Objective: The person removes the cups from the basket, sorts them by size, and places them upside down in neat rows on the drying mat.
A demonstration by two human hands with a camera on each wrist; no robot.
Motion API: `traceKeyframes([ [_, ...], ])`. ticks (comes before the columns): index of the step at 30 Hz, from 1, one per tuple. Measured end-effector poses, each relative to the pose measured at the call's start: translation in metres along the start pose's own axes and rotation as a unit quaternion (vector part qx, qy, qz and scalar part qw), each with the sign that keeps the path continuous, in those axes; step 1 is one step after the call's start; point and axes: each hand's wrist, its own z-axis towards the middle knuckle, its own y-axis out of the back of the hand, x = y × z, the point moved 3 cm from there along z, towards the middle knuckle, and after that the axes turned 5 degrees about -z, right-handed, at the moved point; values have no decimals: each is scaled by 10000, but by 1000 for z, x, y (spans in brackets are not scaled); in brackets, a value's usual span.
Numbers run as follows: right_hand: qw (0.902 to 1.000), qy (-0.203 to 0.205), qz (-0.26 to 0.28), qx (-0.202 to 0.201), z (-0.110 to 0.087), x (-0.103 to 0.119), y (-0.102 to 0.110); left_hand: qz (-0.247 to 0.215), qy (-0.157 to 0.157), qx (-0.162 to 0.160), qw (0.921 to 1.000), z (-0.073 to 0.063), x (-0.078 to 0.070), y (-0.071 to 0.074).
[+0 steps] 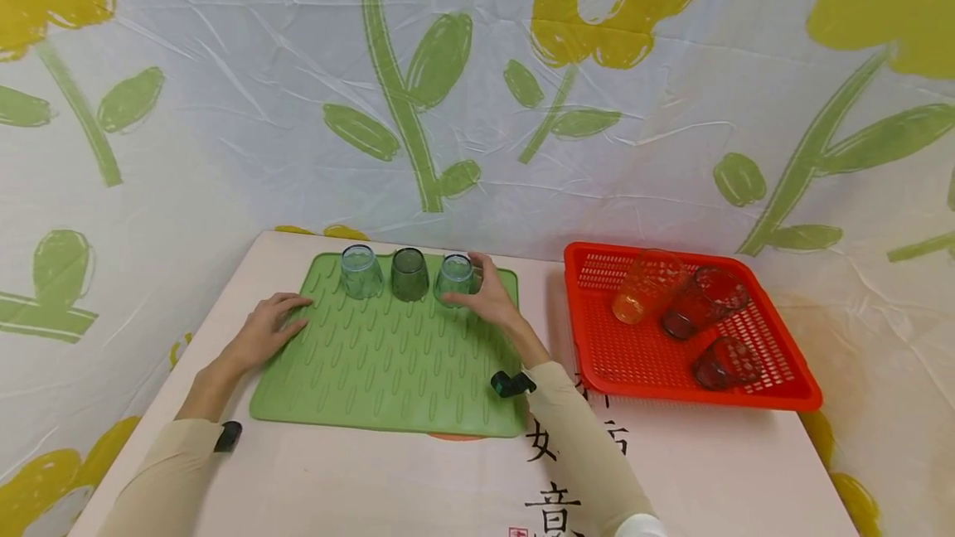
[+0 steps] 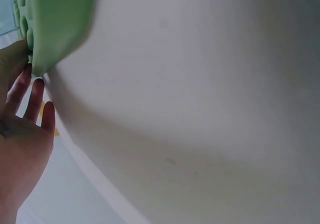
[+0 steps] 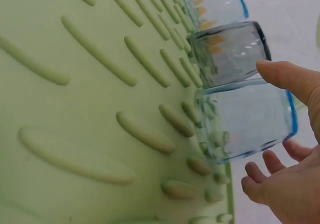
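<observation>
**Right hand curves around the end glass in a row of three**

Near the middle of the head view, the right hand [image 1: 492, 297] is partly open around a pale blue glass [image 1: 455, 273], thumb and fingers on opposite sides; the right wrist view shows gaps between fingers and glass, with no firm grip. Just left of it stand a dark grey glass [image 1: 409, 276] and a light blue glass [image 1: 361, 273], all along the top edge of a green mat [image 1: 388, 363]. Left of centre, the left hand [image 1: 264, 334], fingers loosely extended, touches the mat's edge. At the right of the frame, a red basket [image 1: 634, 365] holding three tilted glasses [image 1: 701, 305] sits on the pale surface [image 1: 358, 487].
</observation>
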Motion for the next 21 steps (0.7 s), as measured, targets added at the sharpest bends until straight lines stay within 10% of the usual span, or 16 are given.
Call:
traceKeyframes([
  [21, 9975, 697, 14, -85, -43, 43, 49, 158, -105, -42, 9998, 2, -1, 1],
])
